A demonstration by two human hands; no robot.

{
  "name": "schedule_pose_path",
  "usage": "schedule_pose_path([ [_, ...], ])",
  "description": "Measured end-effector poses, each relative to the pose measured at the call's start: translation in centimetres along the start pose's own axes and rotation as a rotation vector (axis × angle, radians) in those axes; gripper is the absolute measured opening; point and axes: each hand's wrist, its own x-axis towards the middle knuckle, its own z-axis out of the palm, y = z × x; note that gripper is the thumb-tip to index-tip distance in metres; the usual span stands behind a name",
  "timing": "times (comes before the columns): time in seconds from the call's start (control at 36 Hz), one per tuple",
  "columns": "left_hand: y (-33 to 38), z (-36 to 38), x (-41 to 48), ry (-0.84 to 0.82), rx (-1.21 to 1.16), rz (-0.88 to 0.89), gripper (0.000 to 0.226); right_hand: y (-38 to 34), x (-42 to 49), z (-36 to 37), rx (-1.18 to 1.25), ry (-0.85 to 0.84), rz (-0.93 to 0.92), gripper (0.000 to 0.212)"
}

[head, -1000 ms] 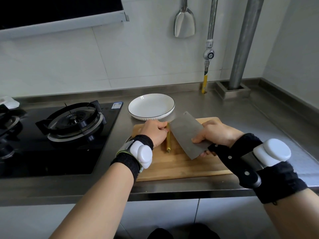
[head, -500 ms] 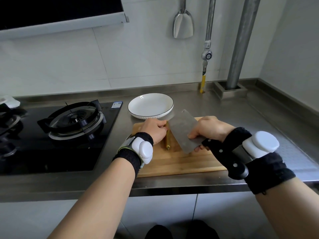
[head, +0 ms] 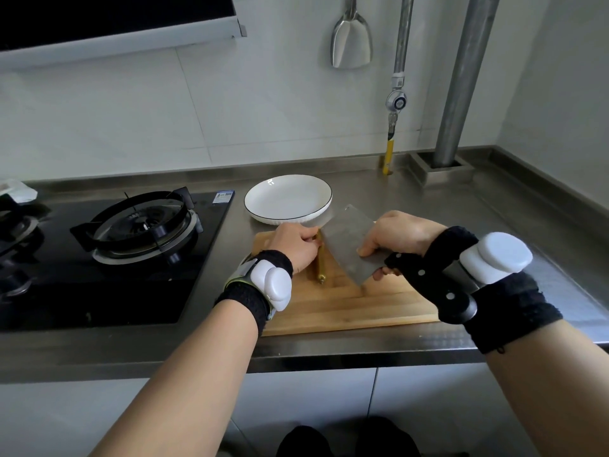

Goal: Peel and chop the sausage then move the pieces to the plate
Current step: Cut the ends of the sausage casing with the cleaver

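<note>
Holding the sausage [head: 320, 263] against the cutting board [head: 346, 308], my left hand [head: 296, 245] curls its fingers over the far half, leaving the near end with its metal clip exposed. The sausage lies lengthwise, pointing away from me, near the board's left side. My right hand [head: 400, 234] grips the cleaver [head: 351, 245] high up, fingers wrapped where the blade meets the black handle, thumb pressed on the blade's flat. The blade is tilted, with its far corner close to the sausage's far end; whether the edge touches the casing is not visible.

Handling judgement: the sausage appears light, slim and still in its casing, so it is likely smooth and prone to rolling. Firm downward pressure from the left fingers, kept clear of the edge, is advisable. The casing is best opened at one end.

The plate [head: 263, 206] sits just beyond the board on the steel counter [head: 428, 199]. It holds nothing visible.
</note>
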Motion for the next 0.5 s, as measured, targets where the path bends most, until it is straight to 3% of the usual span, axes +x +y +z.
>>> schedule_pose_path([
  [0.22, 0.1, 0.2, -0.3, 0.007, -0.041, -0.021, 0.032, 1.1, 0.1, -0.3, 0.008, 0.017, 0.002, 0.024],
  [0.5, 0.2, 0.3, -0.2, 0.017, -0.071, -0.055, 0.049, 1.1, -1.1, -0.7, 0.016, -0.031, -0.020, 0.010],
])
